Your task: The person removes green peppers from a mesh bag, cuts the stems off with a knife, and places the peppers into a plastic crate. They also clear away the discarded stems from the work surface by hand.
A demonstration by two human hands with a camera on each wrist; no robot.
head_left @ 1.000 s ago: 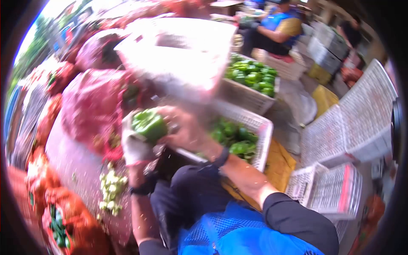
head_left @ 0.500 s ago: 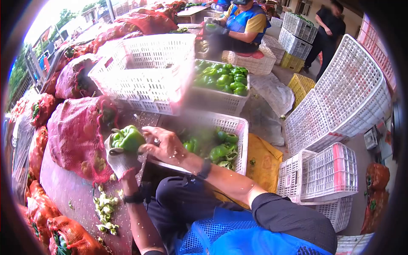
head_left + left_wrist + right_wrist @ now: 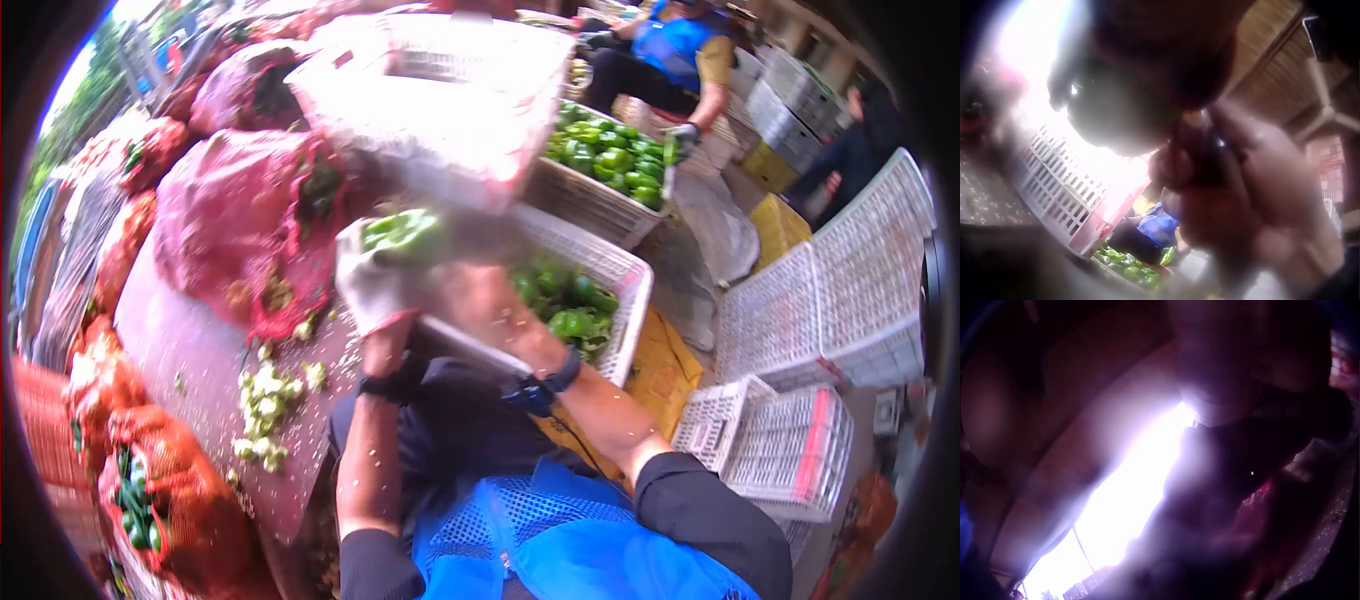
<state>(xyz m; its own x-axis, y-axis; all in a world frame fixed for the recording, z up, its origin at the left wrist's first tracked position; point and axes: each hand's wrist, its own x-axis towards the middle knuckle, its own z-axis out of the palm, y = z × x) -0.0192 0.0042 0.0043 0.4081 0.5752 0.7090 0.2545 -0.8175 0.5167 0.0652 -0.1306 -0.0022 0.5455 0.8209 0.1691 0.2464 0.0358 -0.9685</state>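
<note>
My left hand [image 3: 368, 285], in a pale glove, grips a green bell pepper [image 3: 402, 232] above the table edge. My bare right hand [image 3: 485, 300] is close beside the pepper and badly blurred in the head view. From the left wrist, the right hand [image 3: 1279, 181] shows curled fingers around a small dark tool [image 3: 1217, 145] with a metallic glint; its shape is mostly hidden. Below my right forearm stands a white crate [image 3: 641, 290] with green peppers [image 3: 575, 325] inside. The right wrist view is dark and glaring, with blurred fingers filling it.
Pale pepper cores [image 3: 265, 410] lie on the reddish table [image 3: 180, 365]. A pink mesh sack [image 3: 230, 220] and orange mesh sacks [image 3: 200, 510] line the left. A white crate [image 3: 450, 110] stands ahead, a full pepper crate [image 3: 590, 215] behind. Stacked crates [image 3: 770, 310] stand right.
The head view has swung, shifting the scene rightward. My right hand has come nearer the pepper, which stays in my left. The seated person's gloved hand now reaches over the back pepper crate.
</note>
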